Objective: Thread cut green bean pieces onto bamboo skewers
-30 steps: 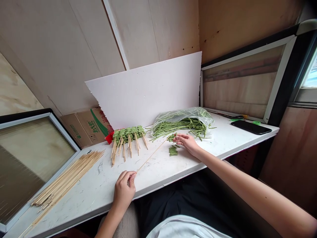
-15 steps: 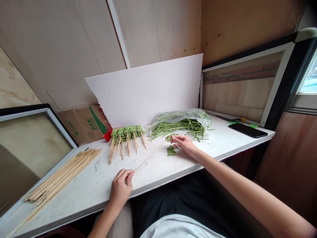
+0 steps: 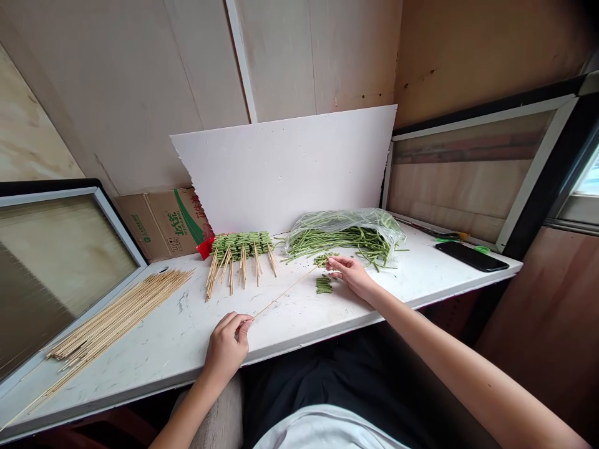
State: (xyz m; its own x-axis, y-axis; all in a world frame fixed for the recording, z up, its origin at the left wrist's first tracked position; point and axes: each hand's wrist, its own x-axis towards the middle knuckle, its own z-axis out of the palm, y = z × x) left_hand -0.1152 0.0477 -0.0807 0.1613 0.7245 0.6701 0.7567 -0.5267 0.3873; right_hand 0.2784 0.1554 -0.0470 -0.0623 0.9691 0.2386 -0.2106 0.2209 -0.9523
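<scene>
Near the front edge of the table, my left hand (image 3: 227, 343) is closed, pinching the near end of a thin wooden skewer (image 3: 285, 291). The skewer slants up and right to my right hand (image 3: 350, 274), whose fingertips are pinched at its far end on what looks like a small piece of green bean, mostly hidden by the fingers. Just below those fingers lies a short row of cut bean pieces (image 3: 324, 285). More loose cut pieces (image 3: 322, 259) sit behind the skewer's tip.
Finished bean skewers (image 3: 243, 246) are piled at the back, sticks toward me. A clear bag of long green beans (image 3: 341, 237) lies right of them. Bare skewers (image 3: 121, 318) are spread at left. A cardboard box (image 3: 161, 224), white board (image 3: 285, 168) and black phone (image 3: 472, 256) are around.
The view has shifted slightly. Both hands keep nearly the same places, with the skewer still stretched between them.
</scene>
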